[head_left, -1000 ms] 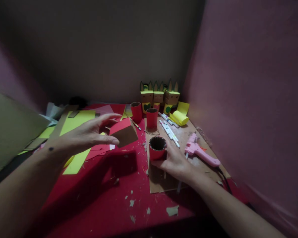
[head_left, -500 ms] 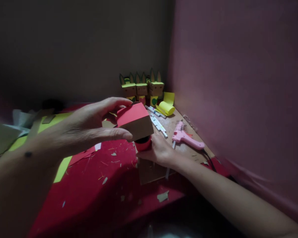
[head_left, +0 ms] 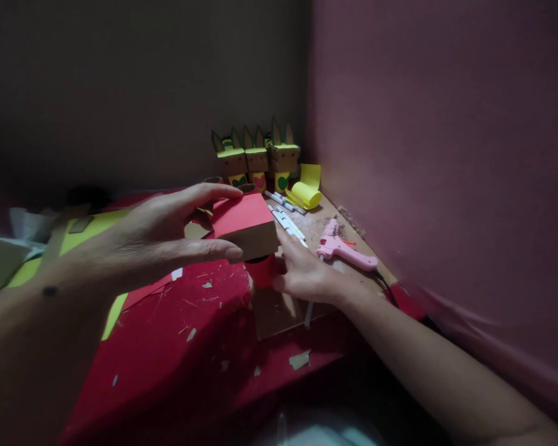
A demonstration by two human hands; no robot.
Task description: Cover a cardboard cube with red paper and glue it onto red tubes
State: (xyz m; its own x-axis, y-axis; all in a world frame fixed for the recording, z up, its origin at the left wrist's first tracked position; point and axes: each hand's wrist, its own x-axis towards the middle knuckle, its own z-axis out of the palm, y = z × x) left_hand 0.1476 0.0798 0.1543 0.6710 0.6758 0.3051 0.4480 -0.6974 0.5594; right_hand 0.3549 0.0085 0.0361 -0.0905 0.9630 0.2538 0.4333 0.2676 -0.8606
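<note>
The red-topped box (head_left: pixel 244 217) is over the red tube (head_left: pixel 260 272), above the cardboard; whether they are joined, I cannot tell. The left hand (head_left: pixel 153 238) grips the box, the right hand (head_left: pixel 309 275) the tube. The box has no ears, unlike the eared figures (head_left: pixel 256 160) behind. The glue gun (head_left: pixel 348 251) lies nearby.

Eared box-headed figures (head_left: pixel 232 162) stand together at the back, near a curled yellow paper (head_left: pixel 307 193) and loose white markers (head_left: pixel 287 223). A pink glue gun (head_left: pixel 348 251) lies on the cardboard sheet (head_left: pixel 279 316) — the pink wall (head_left: pixel 437 155) rises beyond it. Pale scraps (head_left: pixel 299 360) litter the red surface (head_left: pixel 167 353) — yellow paper (head_left: pixel 97 226) lies to the left.
</note>
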